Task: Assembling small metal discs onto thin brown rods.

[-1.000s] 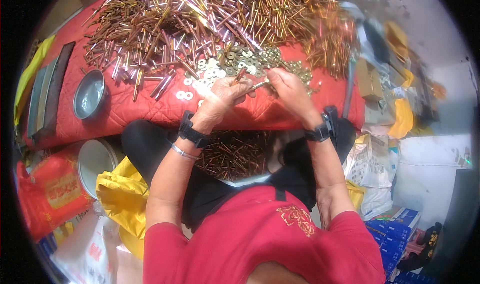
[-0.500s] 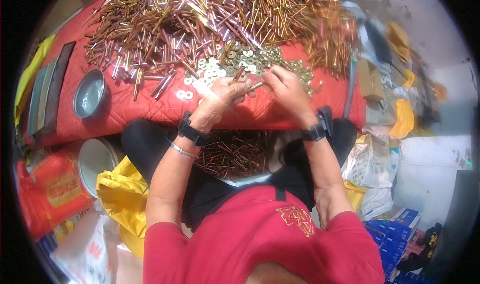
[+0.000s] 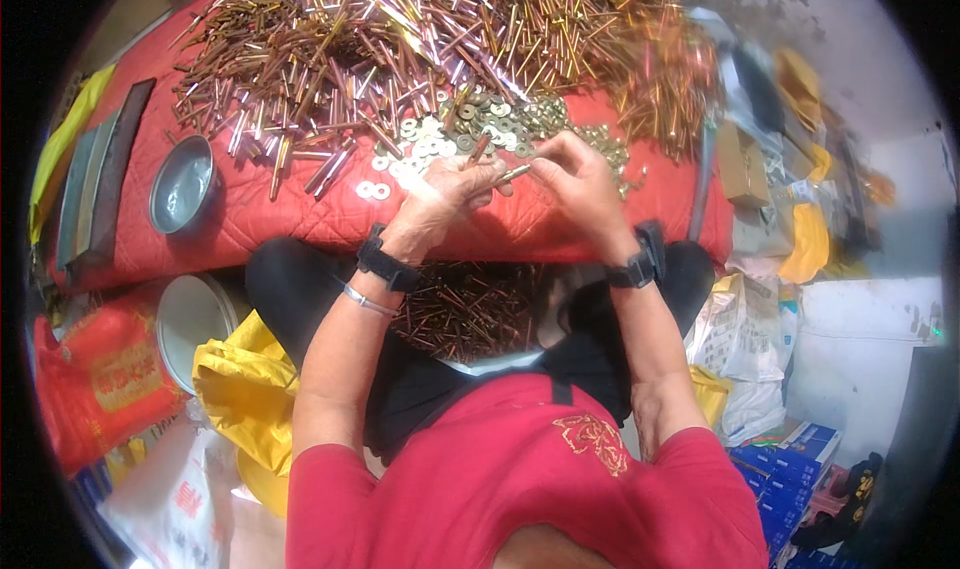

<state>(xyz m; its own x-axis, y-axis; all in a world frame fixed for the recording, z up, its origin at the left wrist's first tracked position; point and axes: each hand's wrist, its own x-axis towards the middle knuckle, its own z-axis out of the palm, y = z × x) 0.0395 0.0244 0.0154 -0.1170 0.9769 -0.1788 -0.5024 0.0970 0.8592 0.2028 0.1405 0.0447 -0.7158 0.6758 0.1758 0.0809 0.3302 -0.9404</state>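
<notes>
My left hand [image 3: 452,191] is closed around a slim metal rod [image 3: 514,174], probably a bolt, whose pale end points right. A second, copper-coloured rod [image 3: 481,148] sticks up from the same hand. My right hand [image 3: 580,181] is closed, its thumb and fingertips pinched at the free end of the pale rod. Whether a small part sits between those fingertips is hidden. Just beyond my hands lie flat silvery washers [image 3: 425,147] in a loose pile, with small brass-coloured nuts [image 3: 600,141] to their right.
A large heap of copper-coloured metal rods [image 3: 330,59] covers the far part of the red quilted cloth [image 3: 300,224]. A grey metal bowl [image 3: 181,186] stands at left. More rods [image 3: 465,314] lie below, between my legs. A yellow sack [image 3: 245,379] is at lower left.
My right hand's fingers have shifted and tilted a little at the rod's end. My left hand keeps its grip and place. The whole view has moved slightly.
</notes>
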